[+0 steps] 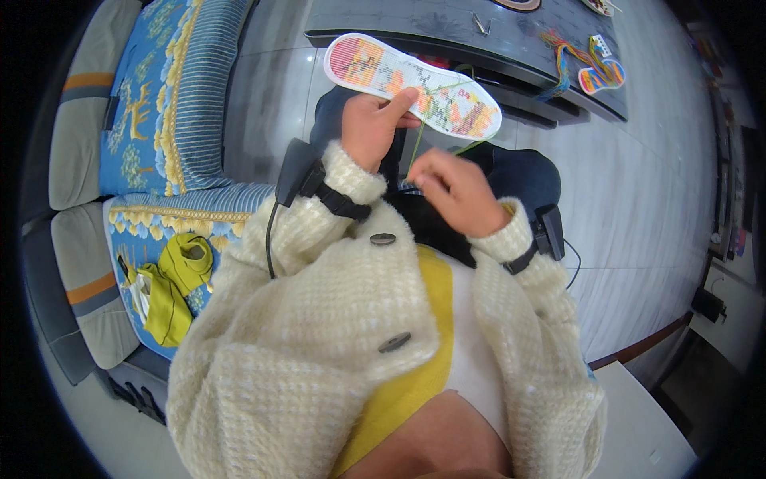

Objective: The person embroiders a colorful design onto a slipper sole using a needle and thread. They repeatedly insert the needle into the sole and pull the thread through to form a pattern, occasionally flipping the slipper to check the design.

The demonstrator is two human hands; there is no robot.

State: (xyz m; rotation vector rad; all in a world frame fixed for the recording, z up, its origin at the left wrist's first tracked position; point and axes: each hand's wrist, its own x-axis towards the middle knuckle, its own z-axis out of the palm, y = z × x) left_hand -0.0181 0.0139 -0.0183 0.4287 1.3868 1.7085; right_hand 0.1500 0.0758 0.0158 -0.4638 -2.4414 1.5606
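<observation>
My left hand [374, 126] grips a white embroidery insole [413, 87] by its near edge, thumb on top and fingers underneath. Its mesh face bears a printed pattern in orange, pink, red and green, partly under my thumb. From the insole, a green thread [417, 143] runs down to the fingertips of my right hand [458, 191], which are pinched together on it. A loop of that thread also passes over and behind the insole's right end. The right fingertips are slightly blurred, and whether a needle is between them cannot be seen.
Beyond the insole stands a dark glossy table [395, 21] with scissors [481, 24], multicoloured thread skeins [565, 54] and a small colourful insole-shaped piece [601, 76]. To the left is a sofa with a blue patterned cover [134, 120] and a yellow-green garment [170, 287].
</observation>
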